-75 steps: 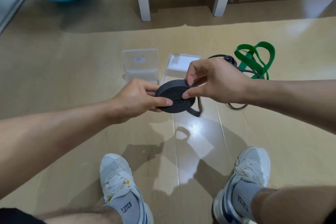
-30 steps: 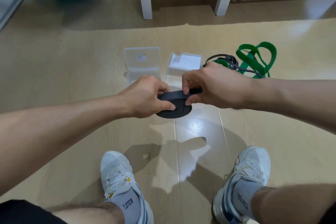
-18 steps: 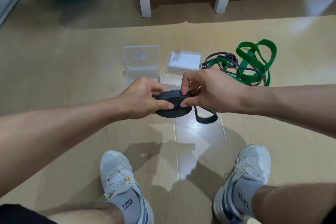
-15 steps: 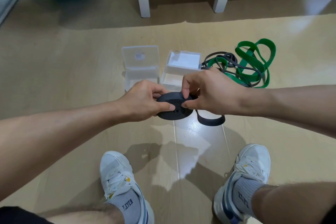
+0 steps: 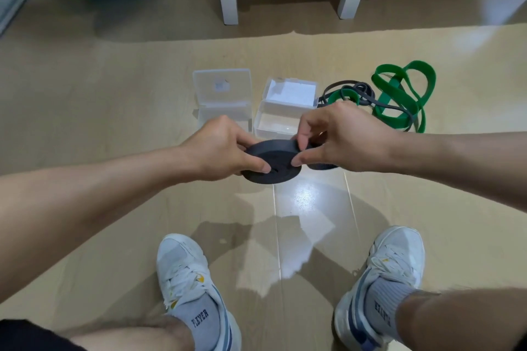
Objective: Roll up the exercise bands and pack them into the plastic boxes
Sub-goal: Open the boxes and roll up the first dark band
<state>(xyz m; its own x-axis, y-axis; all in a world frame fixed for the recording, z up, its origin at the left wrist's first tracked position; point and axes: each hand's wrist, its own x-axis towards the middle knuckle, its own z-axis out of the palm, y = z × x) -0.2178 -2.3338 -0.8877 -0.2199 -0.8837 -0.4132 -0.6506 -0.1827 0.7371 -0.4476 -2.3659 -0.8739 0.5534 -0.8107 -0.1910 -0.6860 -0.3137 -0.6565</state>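
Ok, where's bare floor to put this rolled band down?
Bare floor between the shoes and the plastic boxes, and left of the boxes. Crowded right of them: green band tangled with a dark band.

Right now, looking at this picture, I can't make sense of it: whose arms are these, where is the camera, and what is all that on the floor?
No machine here: a person wears a camera on the head, so you look down along their own arms to their shoes. The left hand and right hand both grip a black exercise band wound into a flat coil, held above the wooden floor. A short loose tail of it shows under the right hand. Beyond the hands lie two clear plastic boxes, lids open. To their right sits a tangle of a green band and a thin dark band, not yet rolled.
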